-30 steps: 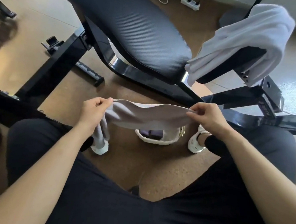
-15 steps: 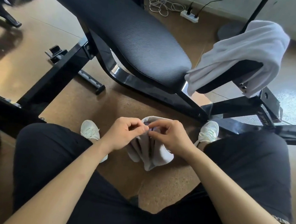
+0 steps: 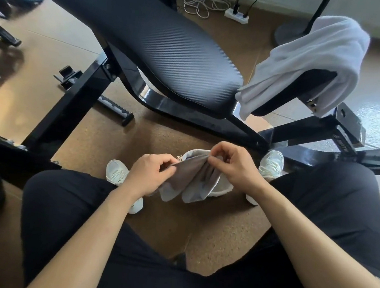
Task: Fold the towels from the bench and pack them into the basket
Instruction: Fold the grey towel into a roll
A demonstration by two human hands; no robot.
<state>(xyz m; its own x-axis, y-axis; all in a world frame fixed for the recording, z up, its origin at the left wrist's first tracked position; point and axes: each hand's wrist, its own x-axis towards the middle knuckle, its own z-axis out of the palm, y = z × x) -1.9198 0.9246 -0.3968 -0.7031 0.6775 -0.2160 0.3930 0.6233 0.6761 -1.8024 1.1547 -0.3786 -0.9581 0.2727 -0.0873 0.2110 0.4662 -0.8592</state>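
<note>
A small grey towel [image 3: 195,184] hangs folded between my knees, its lower ends drooping. My left hand [image 3: 151,175] pinches its left top edge and my right hand [image 3: 232,166] pinches the right top edge, the two hands close together. The white basket [image 3: 222,190] stands on the floor right under the towel, and only a bit of its rim shows. A second, larger white towel [image 3: 310,62] lies draped over the small seat pad of the black bench [image 3: 166,47] at the upper right.
The bench's black steel frame [image 3: 70,112] crosses the floor to the left and right of my legs. My white shoes [image 3: 271,164] stand on both sides of the basket. A power strip with cables [image 3: 236,15] and a lamp base [image 3: 287,34] lie behind the bench.
One second ago the towel was stretched wide between my hands. I brought the hands together, folding it in half, and now they hold it slightly apart with the ends hanging.
</note>
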